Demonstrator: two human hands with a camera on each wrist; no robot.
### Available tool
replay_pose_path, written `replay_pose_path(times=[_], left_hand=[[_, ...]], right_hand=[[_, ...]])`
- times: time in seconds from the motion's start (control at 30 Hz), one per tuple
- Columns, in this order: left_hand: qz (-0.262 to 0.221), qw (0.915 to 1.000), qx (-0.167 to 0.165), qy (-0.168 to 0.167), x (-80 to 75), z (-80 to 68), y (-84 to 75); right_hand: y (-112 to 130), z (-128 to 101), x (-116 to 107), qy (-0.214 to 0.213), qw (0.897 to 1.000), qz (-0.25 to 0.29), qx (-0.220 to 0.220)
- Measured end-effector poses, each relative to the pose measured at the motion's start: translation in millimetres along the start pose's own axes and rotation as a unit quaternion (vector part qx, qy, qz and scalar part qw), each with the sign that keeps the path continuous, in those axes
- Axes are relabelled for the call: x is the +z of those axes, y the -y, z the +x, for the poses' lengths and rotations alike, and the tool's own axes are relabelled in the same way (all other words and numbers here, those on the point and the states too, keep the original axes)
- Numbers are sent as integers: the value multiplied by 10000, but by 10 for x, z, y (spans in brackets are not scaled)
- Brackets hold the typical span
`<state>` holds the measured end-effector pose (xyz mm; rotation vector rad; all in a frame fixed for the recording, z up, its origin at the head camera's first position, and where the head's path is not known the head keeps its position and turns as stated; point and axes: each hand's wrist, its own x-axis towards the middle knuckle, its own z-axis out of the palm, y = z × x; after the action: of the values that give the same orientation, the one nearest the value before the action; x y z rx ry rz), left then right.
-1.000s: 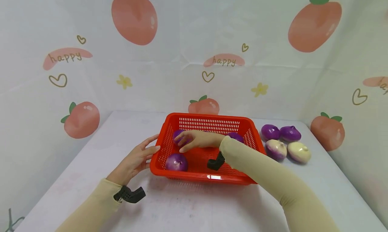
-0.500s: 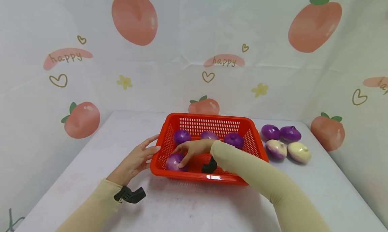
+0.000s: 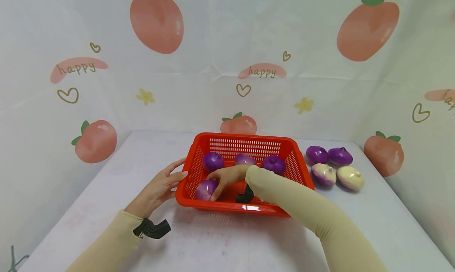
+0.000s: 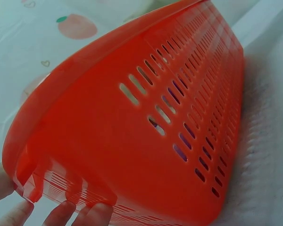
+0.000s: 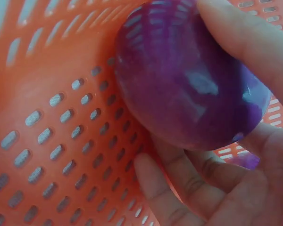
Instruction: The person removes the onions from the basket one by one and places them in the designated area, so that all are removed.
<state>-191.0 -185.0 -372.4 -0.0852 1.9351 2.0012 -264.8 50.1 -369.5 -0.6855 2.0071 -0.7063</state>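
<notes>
One purple onion (image 3: 205,189) sits in the red basket's (image 3: 249,139) near-left corner, right hand (image 3: 227,177) curled round it. Left hand (image 3: 160,187), fingers straight, braces the wall. Best lift straight up, clearing the rim.

both arms in snug beige sleeves (image 3: 305,206), with a little black camera mount (image 3: 152,228) strapped at each wrist
</notes>
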Motion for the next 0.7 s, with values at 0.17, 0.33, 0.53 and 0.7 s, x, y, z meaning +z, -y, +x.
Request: replay_pose_path(times=[0.17,0.33,0.53,0.7], left_hand=[[13,10000,2,-6,-3,-1,1],[-184,9998,-19,71,-18,-4,1],[-264,9996,-26,81,-31,5,7],[30,10000,-27,-23,-15,18,28]], right_hand=[[7,-10,-22,-76,9996,97,-257],[32,-71,-63,-326,9972,656,-158],[39,-219,-163,-388,9871,1508,-364],[0,-421,-279,-569,9789,1720,-942]])
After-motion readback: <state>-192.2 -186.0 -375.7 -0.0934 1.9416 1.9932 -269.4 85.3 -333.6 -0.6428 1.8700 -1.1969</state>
